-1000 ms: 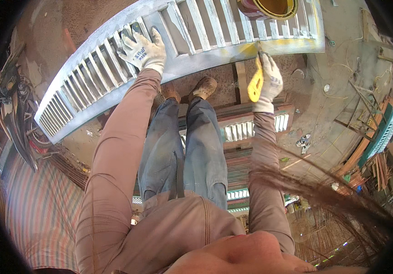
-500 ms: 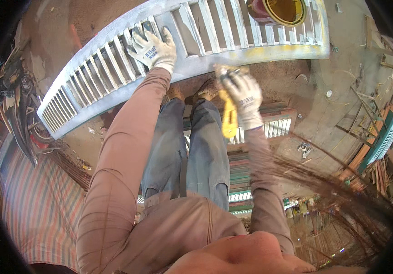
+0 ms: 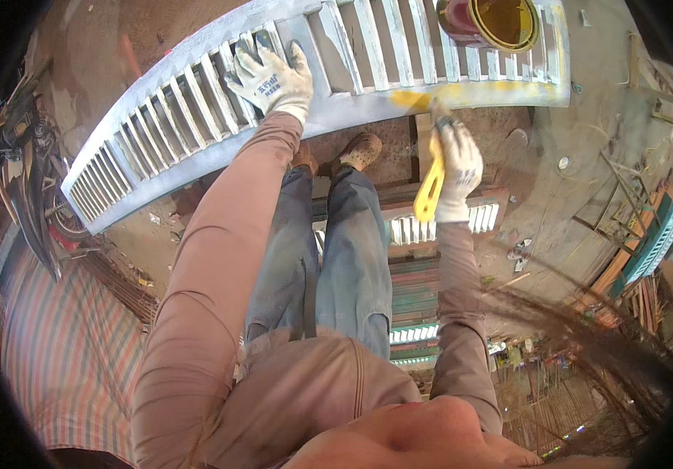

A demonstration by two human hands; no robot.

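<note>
A long curved, louvred wooden panel (image 3: 329, 117), whitish grey with slats, lies across the upper part of the view. My left hand (image 3: 272, 82), in a white glove with dark fingertips, rests on its slats with fingers spread. My right hand (image 3: 458, 160), gloved too, grips a paintbrush (image 3: 430, 184) by its yellow handle. The brush's yellow-coated head touches the panel's near rail, where yellow colour shows. On the slats at the upper right stands a paint can (image 3: 504, 19) with a yellow-stained rim; dark yellow liquid shows inside.
My feet (image 3: 360, 151) stand just below the panel. Behind my legs lie more slatted panels (image 3: 461, 223). At the right a teal slatted piece (image 3: 665, 211) leans by timber. A motorbike (image 3: 28, 164) stands at the left, beside a striped sheet (image 3: 71, 352).
My right hand has moved right with the paintbrush, and the brush head now sits on the panel's rail. My left hand stays on the slats while the view has shifted slightly.
</note>
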